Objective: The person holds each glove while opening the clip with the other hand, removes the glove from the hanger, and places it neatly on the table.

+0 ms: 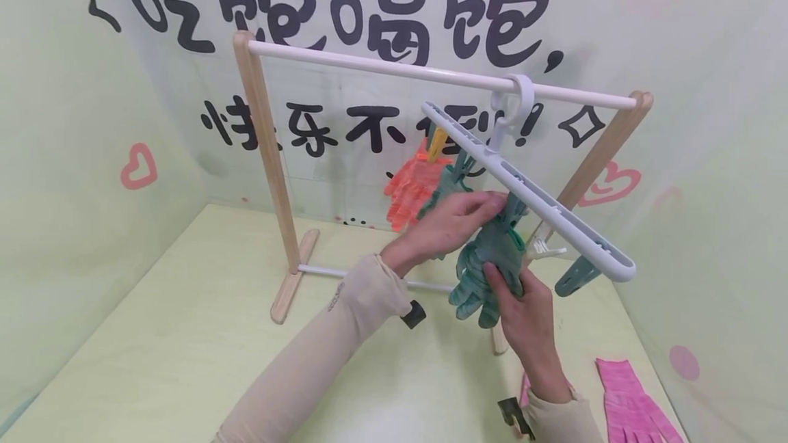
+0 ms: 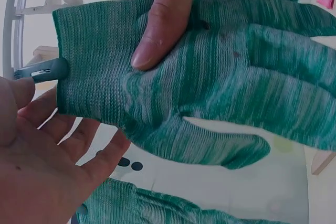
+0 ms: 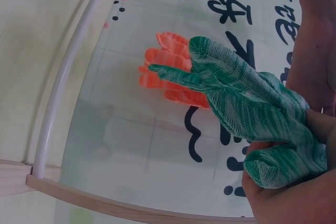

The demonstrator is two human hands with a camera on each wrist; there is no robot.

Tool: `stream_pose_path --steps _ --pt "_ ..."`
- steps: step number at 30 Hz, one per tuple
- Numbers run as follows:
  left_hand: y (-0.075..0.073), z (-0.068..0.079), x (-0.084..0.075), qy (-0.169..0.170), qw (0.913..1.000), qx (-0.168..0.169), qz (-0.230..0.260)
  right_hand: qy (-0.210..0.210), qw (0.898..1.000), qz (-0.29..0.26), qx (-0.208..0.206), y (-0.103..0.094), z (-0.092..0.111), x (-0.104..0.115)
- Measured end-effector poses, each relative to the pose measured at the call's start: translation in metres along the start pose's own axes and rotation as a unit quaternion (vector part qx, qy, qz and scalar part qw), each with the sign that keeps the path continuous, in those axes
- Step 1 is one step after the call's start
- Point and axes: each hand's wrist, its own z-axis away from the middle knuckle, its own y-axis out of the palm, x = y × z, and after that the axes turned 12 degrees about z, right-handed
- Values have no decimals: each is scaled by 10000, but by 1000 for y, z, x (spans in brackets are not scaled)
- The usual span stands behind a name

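A green streaked knit glove (image 1: 492, 258) hangs by its cuff from a dark teal clothes clip (image 1: 514, 210) on a pale grey hanger (image 1: 535, 193). My right hand (image 1: 529, 313) grips this glove, thumb on the near face, as the left wrist view shows. At the cuff, my left hand (image 1: 452, 221) pinches the teal clip (image 2: 50, 70); its other fingers reach behind the cuff, partly hidden. Beyond the left hand hang a second green glove (image 1: 444, 190) and an orange glove (image 1: 412, 183), the latter under a yellow clip (image 1: 437, 144).
The hanger hooks over the white rail (image 1: 382, 68) of a wooden-legged rack (image 1: 267, 156). Toward the hanger's right end are a white clip (image 1: 544, 248) and a teal clip (image 1: 577, 276). A pink glove (image 1: 634, 402) lies on the table at front right.
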Motion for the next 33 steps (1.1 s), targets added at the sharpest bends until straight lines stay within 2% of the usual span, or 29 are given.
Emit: stream_pose_path --steps 5,8,13,24,29,33 --pt "3 -2 0 106 9993 98 344 23 10000 -65 41 0 1 1" --pt "4 -2 1 66 9988 46 474 27 10000 -59 45 0 1 1" --pt "3 -2 2 -9 9986 -82 519 285 9994 107 143 -2 3 4" --pt "7 -3 -1 9 9985 -515 193 1049 9912 424 686 -5 12 -2" --pt "9 -2 1 -29 9985 -547 74 1079 9900 481 774 -5 17 -8" --pt "9 1 7 70 9966 -790 -227 952 9910 463 817 -5 20 -13"
